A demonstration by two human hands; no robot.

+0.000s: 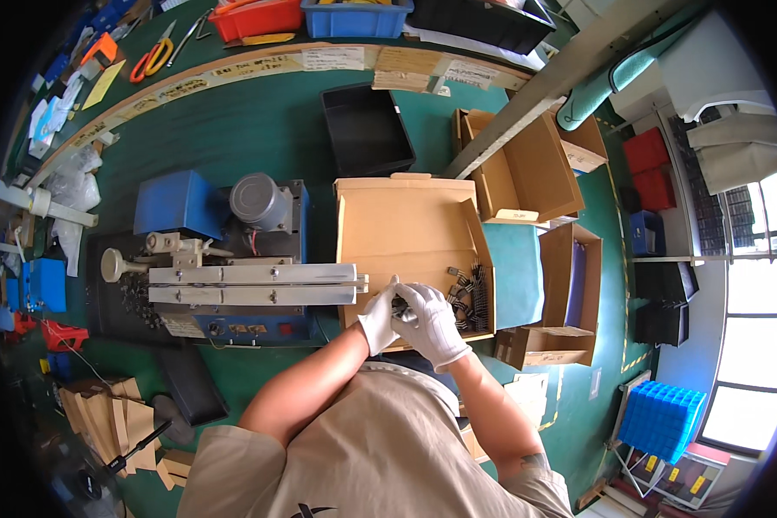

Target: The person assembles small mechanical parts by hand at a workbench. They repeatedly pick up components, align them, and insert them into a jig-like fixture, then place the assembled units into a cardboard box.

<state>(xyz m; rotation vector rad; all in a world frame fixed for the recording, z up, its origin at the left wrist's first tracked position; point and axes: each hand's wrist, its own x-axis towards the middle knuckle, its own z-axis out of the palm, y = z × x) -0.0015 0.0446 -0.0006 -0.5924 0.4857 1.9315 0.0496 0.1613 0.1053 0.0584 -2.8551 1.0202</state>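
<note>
Both my hands wear white gloves and meet over the near edge of a shallow cardboard tray [380, 216]. My left hand [376, 324] is closed, its thumb pointing up beside the right fingers. My right hand [433, 328] curls over from the other side. Between them shows a small cluster of dark, shiny parts [399, 307], mostly covered by the gloves; their kind cannot be made out. More small dark parts [466, 298] lie in the tray's right side, some loose and some lined up in a row.
Left of the tray stands a blue bench machine [181, 203] with a grey motor and a long metal rail [250, 285] ending near my left hand. A black bin [367, 129] lies behind the tray. Open cardboard boxes [527, 168] and a slanted metal post [527, 112] are at the right.
</note>
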